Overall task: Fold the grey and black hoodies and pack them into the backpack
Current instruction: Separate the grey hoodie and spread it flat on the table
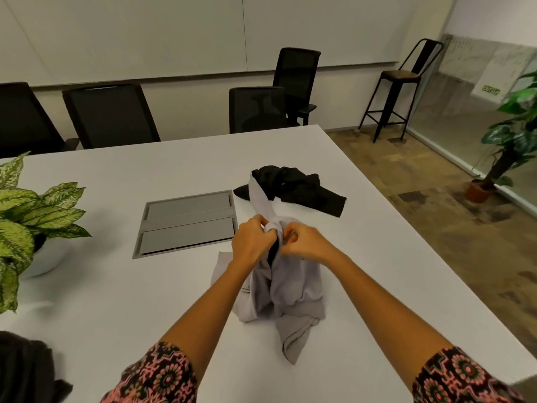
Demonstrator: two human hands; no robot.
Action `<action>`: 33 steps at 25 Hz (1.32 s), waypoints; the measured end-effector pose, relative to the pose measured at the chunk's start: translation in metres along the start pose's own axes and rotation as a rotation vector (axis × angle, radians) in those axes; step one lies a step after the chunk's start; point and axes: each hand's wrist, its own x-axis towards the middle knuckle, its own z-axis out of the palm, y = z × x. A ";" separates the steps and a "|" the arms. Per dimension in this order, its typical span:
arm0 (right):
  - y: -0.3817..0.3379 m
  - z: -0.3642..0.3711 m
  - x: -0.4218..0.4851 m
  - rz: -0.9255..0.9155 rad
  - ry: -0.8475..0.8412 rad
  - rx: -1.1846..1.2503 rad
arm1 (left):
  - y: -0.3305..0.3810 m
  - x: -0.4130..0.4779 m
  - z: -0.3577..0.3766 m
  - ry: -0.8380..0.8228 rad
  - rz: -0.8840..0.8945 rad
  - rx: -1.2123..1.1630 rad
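You are holding the light grey fleece hoodie with both hands. Your left hand is clamping a bunched fold at the top of the garment, and your right hand is pinching the same bunch just beside it, so the two hands are working almost knuckle to knuckle. The hoodie is hanging from this grip in a loose column, and its lower part is resting crumpled on the white worktop directly in front of you. One grey strip, probably a sleeve, is trailing away toward the crumpled black fabric hoodie, which is lying farther off on the same worktop. The step in hand appears to be sorting out the grey garment before folding it. To do this well, you are looking for two matching points, such as the shoulders, and drawing your hands apart along that line. You are then lowering the body flat onto the bare worktop beside the grey recessed cable hatch, with both sleeves freed. Your fingertips are buried in the cloth, so you cannot tell which part of the hoodie you are gripping. You also cannot tell whether the trailing strip is touching the black hoodie. A dark soft object is being cut off at the lower left corner; it may be the backpack, but this cannot be confirmed.
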 end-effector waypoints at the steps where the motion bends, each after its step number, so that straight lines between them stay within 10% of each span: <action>1: 0.001 0.013 -0.003 -0.022 -0.062 0.061 | 0.004 0.001 0.002 0.004 -0.009 0.024; 4: 0.014 0.030 0.000 0.004 0.168 0.211 | 0.017 -0.001 0.008 0.019 0.035 0.074; 13: 0.087 -0.071 0.021 0.040 0.485 -0.571 | -0.003 0.002 0.013 -0.037 0.233 0.743; 20: 0.089 -0.147 0.053 0.134 0.650 -0.474 | -0.009 0.049 -0.035 0.130 -0.049 0.758; 29: 0.032 -0.265 0.045 -0.444 1.109 -0.142 | 0.036 0.070 -0.081 0.649 0.237 0.454; 33: 0.146 -0.232 0.011 -0.408 0.791 -0.424 | 0.005 0.026 -0.027 0.209 0.419 0.381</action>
